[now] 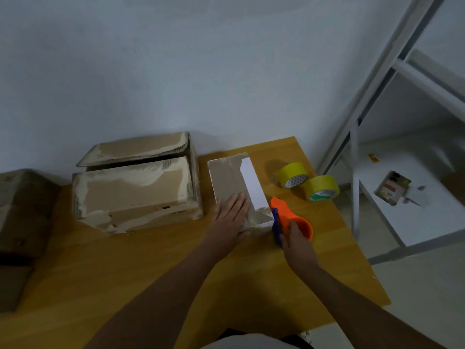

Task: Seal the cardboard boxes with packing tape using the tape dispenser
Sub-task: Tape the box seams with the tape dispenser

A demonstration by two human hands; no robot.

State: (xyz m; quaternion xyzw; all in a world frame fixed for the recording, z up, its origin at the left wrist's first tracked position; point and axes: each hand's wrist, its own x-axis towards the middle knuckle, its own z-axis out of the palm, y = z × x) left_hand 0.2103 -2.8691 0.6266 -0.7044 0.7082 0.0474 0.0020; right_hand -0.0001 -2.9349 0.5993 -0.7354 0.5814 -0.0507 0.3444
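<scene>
1. A small flat cardboard box (236, 187) lies on the wooden table (125, 268), with a white strip along its right side.
2. The left hand (232, 217) presses flat on it, fingers straight.
3. The right hand (295, 241) grips the orange tape dispenser (289, 217) at the box's near right corner.
4. Two yellow tape rolls (308, 181) sit just right; a large worn box (136, 182), flaps partly open, stands left.

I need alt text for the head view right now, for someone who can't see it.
A left hand presses flat on a small cardboard box on a wooden table, while the right hand grips an orange tape dispenser at the box's near right corner. Two yellow tape rolls and a larger, open-flapped box sit nearby.
</scene>
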